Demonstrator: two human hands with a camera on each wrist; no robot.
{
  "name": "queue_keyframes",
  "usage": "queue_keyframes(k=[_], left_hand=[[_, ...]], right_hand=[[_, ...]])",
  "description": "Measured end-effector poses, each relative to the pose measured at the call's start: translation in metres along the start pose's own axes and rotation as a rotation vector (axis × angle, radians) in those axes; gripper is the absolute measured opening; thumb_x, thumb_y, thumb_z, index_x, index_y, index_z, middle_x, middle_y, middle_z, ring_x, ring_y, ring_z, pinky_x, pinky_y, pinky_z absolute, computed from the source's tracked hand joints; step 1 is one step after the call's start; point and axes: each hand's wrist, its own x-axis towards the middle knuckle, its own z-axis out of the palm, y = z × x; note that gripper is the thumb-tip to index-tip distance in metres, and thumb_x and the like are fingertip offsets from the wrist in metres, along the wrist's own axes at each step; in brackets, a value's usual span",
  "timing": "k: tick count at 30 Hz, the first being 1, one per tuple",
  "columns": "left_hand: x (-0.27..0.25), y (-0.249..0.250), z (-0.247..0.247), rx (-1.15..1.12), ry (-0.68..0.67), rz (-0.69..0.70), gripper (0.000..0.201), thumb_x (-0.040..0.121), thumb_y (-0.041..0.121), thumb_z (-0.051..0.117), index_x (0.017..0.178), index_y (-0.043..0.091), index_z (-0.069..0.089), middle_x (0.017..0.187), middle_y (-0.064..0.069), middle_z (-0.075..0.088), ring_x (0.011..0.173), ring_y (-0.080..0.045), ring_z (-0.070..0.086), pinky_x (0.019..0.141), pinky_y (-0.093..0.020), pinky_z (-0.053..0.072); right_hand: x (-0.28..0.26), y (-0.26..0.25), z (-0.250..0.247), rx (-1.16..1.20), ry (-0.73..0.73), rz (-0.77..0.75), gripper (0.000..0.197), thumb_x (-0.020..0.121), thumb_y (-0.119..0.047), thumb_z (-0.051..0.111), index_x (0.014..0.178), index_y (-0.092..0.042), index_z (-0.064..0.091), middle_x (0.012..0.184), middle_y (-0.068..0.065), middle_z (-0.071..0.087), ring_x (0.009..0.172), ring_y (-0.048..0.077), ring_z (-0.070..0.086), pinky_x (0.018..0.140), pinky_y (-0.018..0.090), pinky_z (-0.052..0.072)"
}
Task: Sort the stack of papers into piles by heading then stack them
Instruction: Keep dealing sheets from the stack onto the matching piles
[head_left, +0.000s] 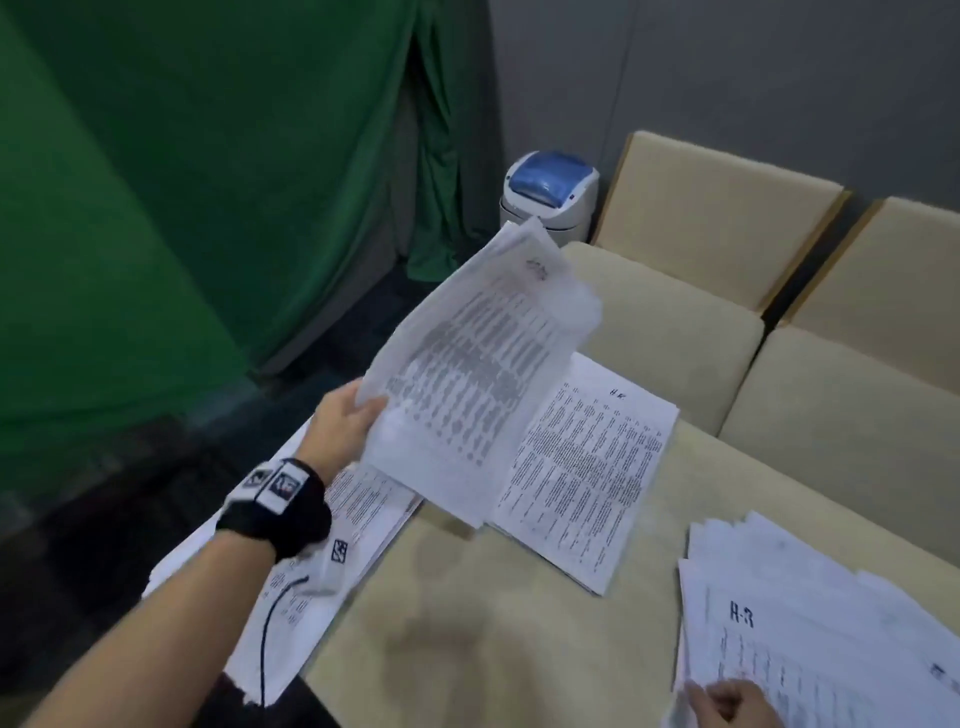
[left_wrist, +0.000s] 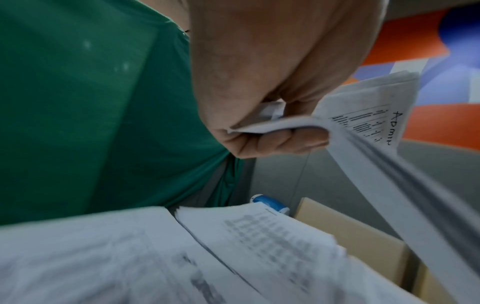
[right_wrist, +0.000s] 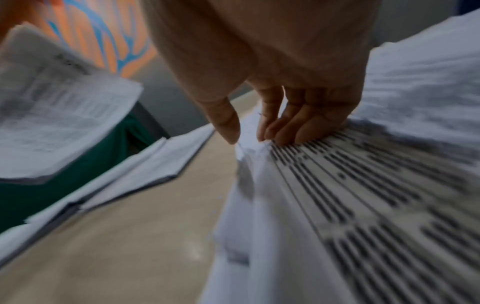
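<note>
**Left hand held a sheet aloft; right hand rested on the unsorted stack**

The left hand (head_left: 345, 423) had its fingers (left_wrist: 275, 142) curled round the near edge of a sheet (head_left: 467, 374), pinching it against the thumb; the sheet was lifted clear of the desk (head_left: 467, 639) and tilted up and away from the fingers. In the left wrist view its heading seemed to read "ADMIN", though blurred. Below the wrist lay a pile (head_left: 322, 545) at the desk's left edge, partly overhanging it. Just right of the fingers, and partly under the raised sheet, lay a second pile (head_left: 587, 467); its heading was too small to read.

Well to the right, the right hand (head_left: 727, 701) lay on the loose stack (head_left: 831, 613), whose top page was headed "H-R". Its fingers (right_wrist: 293, 131) were nearly straight, tips pressing the stack's left edge, thumb close beside them; whether a page was pinched I cannot tell.
</note>
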Motion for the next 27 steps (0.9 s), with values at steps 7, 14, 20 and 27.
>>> queue_keyframes(k=[7, 14, 20, 27], left_hand=[[0.155, -0.037, -0.022, 0.27, -0.139, -0.086, 0.012, 0.097, 0.018, 0.059, 0.102, 0.022, 0.069, 0.083, -0.016, 0.067, 0.052, -0.019, 0.052, 0.048, -0.022, 0.042], [0.177, -0.086, -0.001, 0.8, -0.127, -0.129, 0.034, 0.094, 0.029, 0.061, 0.125, 0.02, 0.053, 0.116, -0.015, 0.065, 0.1, -0.038, 0.063, 0.088, -0.045, 0.054], [0.159, -0.067, 0.019, 0.903, 0.18, -0.012, 0.049, 0.085, 0.021, 0.072, 0.124, 0.001, 0.048, 0.126, -0.026, 0.048, 0.116, -0.044, 0.046, 0.096, -0.054, 0.037], [0.049, -0.025, 0.104, 0.462, -0.044, 0.354, 0.028, 0.091, 0.016, 0.066, 0.113, 0.005, 0.053, 0.107, -0.011, 0.057, 0.089, -0.027, 0.059, 0.08, -0.043, 0.048]], right_hand=[[-0.007, 0.013, 0.013, -0.198, 0.041, -0.03, 0.039, 0.057, -0.012, 0.066, 0.049, -0.007, 0.028, 0.044, 0.012, 0.025, 0.049, 0.02, 0.039, 0.052, 0.033, 0.032], [0.014, 0.041, -0.01, -0.256, -0.037, 0.132, 0.029, 0.068, 0.014, 0.08, 0.059, 0.003, 0.055, 0.041, 0.005, 0.05, 0.038, 0.006, 0.046, 0.041, 0.013, 0.034], [0.008, 0.044, -0.01, -0.321, -0.052, 0.134, 0.024, 0.076, 0.005, 0.079, 0.067, -0.004, 0.06, 0.059, 0.011, 0.057, 0.046, 0.009, 0.051, 0.05, 0.017, 0.04], [0.002, 0.02, -0.059, -0.248, 0.236, 0.2, 0.01, 0.089, -0.016, 0.073, 0.083, -0.011, 0.066, 0.083, 0.01, 0.07, 0.085, 0.032, 0.064, 0.072, 0.034, 0.041]])
